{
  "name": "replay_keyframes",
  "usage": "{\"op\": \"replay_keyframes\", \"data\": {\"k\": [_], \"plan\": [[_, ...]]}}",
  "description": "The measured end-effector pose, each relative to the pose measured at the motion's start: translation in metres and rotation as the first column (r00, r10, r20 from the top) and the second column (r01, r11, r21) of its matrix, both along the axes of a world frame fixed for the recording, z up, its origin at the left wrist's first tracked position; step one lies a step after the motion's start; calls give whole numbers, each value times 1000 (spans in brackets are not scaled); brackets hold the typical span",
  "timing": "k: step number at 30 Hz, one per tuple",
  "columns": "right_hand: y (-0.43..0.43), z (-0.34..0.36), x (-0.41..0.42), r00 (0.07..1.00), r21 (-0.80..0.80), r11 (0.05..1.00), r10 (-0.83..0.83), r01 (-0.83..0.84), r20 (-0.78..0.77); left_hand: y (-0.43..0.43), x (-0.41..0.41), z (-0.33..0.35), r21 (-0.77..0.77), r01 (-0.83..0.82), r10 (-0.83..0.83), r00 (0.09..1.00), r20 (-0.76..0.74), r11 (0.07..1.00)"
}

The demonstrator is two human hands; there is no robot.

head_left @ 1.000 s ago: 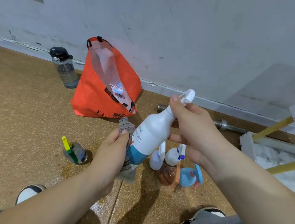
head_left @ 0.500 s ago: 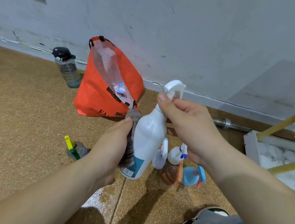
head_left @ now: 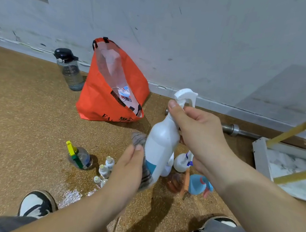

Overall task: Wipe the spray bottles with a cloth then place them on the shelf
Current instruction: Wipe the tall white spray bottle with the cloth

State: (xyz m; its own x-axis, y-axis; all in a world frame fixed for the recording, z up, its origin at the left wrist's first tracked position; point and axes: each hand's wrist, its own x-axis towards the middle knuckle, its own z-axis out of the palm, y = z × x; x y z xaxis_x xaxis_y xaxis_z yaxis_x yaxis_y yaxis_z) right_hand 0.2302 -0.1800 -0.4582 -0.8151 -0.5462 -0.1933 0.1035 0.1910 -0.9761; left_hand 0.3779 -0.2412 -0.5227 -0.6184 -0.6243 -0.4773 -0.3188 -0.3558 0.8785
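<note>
- Head view: the right hand [head_left: 199, 132] is closed round the neck of the white spray bottle [head_left: 161, 141], just under its trigger head. It holds the bottle in the air above the floor, tilted, with the base toward the person.
- The left hand [head_left: 124, 171] pinches a grey cloth [head_left: 139, 138] against the bottle's lower left side, with the cloth caught between palm and plastic. Each hand is thus clamped on its own thing, and the two meet at the bottle.
- More bottles wait on the floor beneath: a green-and-yellow trigger bottle [head_left: 79, 158], a cluster of small bottles [head_left: 104, 169], a smaller white bottle [head_left: 181, 162], an amber bottle [head_left: 174, 181] and a blue bottle [head_left: 197, 183].
- The shelf [head_left: 261, 158], white with yellow struts, sits at the right edge, well apart from the hands.
- Handling, as a judgement: the bottle looks like stiff, smooth plastic. It is opaque, so its fill and weight cannot be told.
- The wet patch [head_left: 70, 196] on the floor suggests the bottle's surface may be slippery.
- The narrow neck gives the surest hold, with fingers kept off the trigger. The soft cloth should mould to the rounded body.
- An orange bag [head_left: 110, 95] and a dark-capped water bottle [head_left: 69, 70] stand by the wall.
</note>
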Motion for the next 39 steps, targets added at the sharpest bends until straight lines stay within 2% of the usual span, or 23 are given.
{"op": "replay_keyframes", "data": {"k": [1,3,5,7,9,10,12,13,15,16,18,20,22,26,30,34,36,39], "plan": [[0,-1,1,1000,-2,1000,-2,2,5,1,-1,5,-69,4,-5,1000,-13,998],[-2,-2,6,998,-8,1000,4,-4,58,5,-6,16,-325,41,-81,991,-110,945],[-4,-2,12,995,-2,1000,17,-17,102,9,-8,20,-621,94,-206,972,-111,778],[-5,4,16,991,5,1000,6,-6,136,6,-9,18,-749,128,-232,972,-35,650],[-6,9,15,982,-19,1000,-14,17,189,-3,-5,6,-782,129,-248,968,-33,610],[-6,11,12,978,-26,999,-36,42,205,-7,0,-1,-773,122,-246,968,-45,622],[-5,15,4,976,-22,994,-98,105,196,-10,8,-12,-679,97,-191,980,-65,728],[-4,15,-1,972,-15,991,-130,136,193,-7,10,-8,-586,104,-156,987,-38,804],[-2,14,-6,961,3,983,-182,185,207,-3,7,-10,-294,64,-74,997,-22,954],[-1,13,-6,959,19,982,-188,188,210,-4,6,-9,-132,12,-16,1000,-23,991],[-1,10,-4,970,52,988,-155,147,187,-11,0,-8,109,-66,67,998,-5,992],[-3,9,-1,990,73,997,-31,21,139,-15,-5,-4,231,-101,105,994,-7,968],[-5,10,0,986,75,991,96,-107,137,-15,-5,1,264,-123,117,992,38,957],[-3,16,-7,959,26,977,204,-213,195,-22,-4,6,255,-18,-3,996,85,967],[4,21,-10,939,7,950,307,-312,155,-35,0,13,229,46,-79,987,137,972],[6,21,-8,965,71,962,264,-264,9,-38,1,17,279,103,-154,974,166,955],[3,21,-4,973,96,971,226,-221,-41,-35,0,16,268,57,-106,979,172,962],[0,15,0,990,79,988,136,-133,-37,-25,-1,16,175,-7,-19,988,151,985]]}}
